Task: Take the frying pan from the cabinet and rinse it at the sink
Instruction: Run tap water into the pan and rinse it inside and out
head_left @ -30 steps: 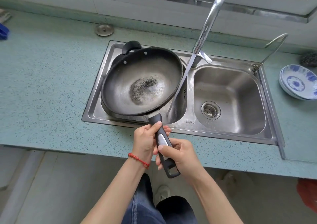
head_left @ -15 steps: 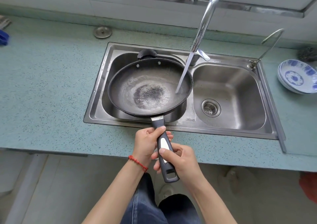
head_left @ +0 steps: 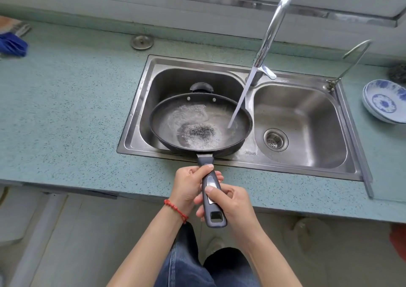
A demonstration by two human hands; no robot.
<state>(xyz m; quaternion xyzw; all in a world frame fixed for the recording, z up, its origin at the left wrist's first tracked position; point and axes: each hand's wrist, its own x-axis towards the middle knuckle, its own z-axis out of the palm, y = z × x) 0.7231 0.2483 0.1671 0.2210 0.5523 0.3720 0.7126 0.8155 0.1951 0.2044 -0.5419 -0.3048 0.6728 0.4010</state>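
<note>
Both hands clamped on the frying pan's handle (head_left: 211, 195): left hand (head_left: 190, 186) wrapped round the upper part, thumb lying along the top; right hand (head_left: 228, 203) closed round the lower part, thumb pressed on the grey inlay. Red bead bracelet (head_left: 175, 210) on the left wrist.

Frying pan (head_left: 201, 124) sits roughly level over the left basin (head_left: 175, 78) of the double sink, near rim over the sink's front lip. I see a shallow sheet of water in it and a dark speckled patch at the centre of the base. Water stream (head_left: 238, 104) from the tall faucet (head_left: 271, 29) lands inside the pan near its right wall. Small black helper handle (head_left: 201, 87) on the pan's far side.

Right basin (head_left: 301, 119) holds only its drain strainer (head_left: 275, 141).

Edges: pan's right rim just beside the divider between basins; far rim well short of the left basin's back wall. Teal worktop (head_left: 66, 111) open to the left of the sink. Round metal cap (head_left: 142, 42) behind the sink, blue object (head_left: 12, 44) at far left edge. Stacked blue-and-white dishes (head_left: 384, 101) on the worktop right of the sink, apart from its rim.
</note>
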